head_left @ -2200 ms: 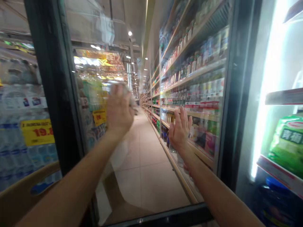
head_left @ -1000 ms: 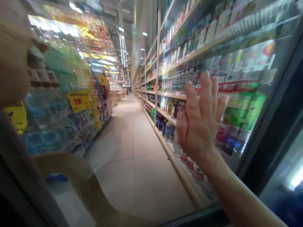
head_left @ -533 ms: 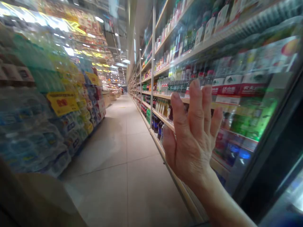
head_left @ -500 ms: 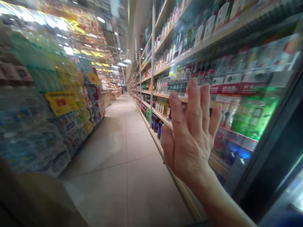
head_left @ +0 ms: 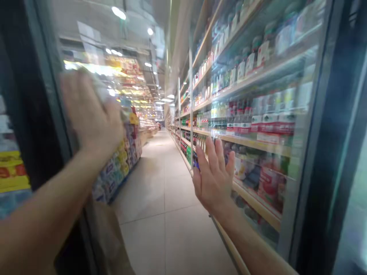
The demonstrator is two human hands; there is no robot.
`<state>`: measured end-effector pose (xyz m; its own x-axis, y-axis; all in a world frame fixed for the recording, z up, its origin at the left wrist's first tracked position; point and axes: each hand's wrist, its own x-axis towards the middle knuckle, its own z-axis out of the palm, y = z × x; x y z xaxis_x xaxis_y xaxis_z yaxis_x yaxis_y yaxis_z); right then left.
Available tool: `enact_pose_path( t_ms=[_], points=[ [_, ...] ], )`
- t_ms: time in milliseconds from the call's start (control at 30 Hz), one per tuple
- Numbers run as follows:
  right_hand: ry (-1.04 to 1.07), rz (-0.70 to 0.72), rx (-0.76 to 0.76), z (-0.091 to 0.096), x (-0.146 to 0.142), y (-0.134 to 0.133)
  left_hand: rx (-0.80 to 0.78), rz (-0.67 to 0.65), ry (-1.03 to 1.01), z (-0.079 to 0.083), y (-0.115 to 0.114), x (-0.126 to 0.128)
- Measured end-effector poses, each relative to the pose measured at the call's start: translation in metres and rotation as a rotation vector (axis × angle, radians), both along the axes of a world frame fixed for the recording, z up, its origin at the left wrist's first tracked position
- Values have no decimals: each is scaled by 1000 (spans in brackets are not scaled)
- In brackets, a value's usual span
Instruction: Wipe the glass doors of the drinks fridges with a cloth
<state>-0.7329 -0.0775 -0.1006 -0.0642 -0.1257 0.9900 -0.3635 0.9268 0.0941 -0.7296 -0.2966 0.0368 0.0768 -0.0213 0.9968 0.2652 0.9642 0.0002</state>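
Observation:
I face a glass door with a dark frame. My left hand is raised at the upper left, blurred by motion, and presses a pale cloth against the glass. At the lower middle, my right hand lies flat on the glass. Its fingers are spread and it holds nothing.
Through the glass a tiled shop aisle runs away from me. Shelves of bottled drinks line its right side. Stacked packs and a yellow price sign stand on the left. The door's right frame is close.
My left hand, out of view half a second ago, is back at the upper left with the cloth. My right hand sits lower and smaller on the glass. The view has swung left.

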Motion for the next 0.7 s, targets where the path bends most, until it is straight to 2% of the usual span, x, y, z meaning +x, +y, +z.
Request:
enact_pose_path(
  t_ms=[33,133,167,200,300,333,367,400,433,500,533,567,600,667,700],
  points=[
    [6,13,-7,0,1,0,-125,32,-13,-4,9,1],
    [29,49,-14,-1,4,2,-646,1,-28,-22,38,4],
    [29,59,-10,-1,6,3,-686,15,-37,-26,41,5],
    [25,66,-3,-1,7,4,-616,37,-35,-28,38,8],
    [12,72,10,-2,11,8,-144,81,53,-34,14,22],
    [20,71,4,-2,13,8,-43,84,75,-39,10,28],
    [34,69,-2,-2,15,9,-27,85,80,-46,9,35],
    [50,69,-5,-2,18,9,-103,83,60,-54,11,41],
    [64,69,-4,-2,20,8,-249,90,29,-61,16,46],
    [86,72,0,-2,23,7,-662,106,-70,-68,22,55],
    [92,72,-3,-2,25,7,-722,123,-97,-67,19,59],
    [95,71,-7,-3,26,7,-689,152,-98,-62,13,63],
    [100,68,-12,-3,26,7,-573,180,-58,-54,4,67],
    [109,61,-15,-4,29,9,-192,207,69,-39,-16,75],
    [109,59,-11,-5,30,10,-101,212,107,-34,-22,78]
  ],
)
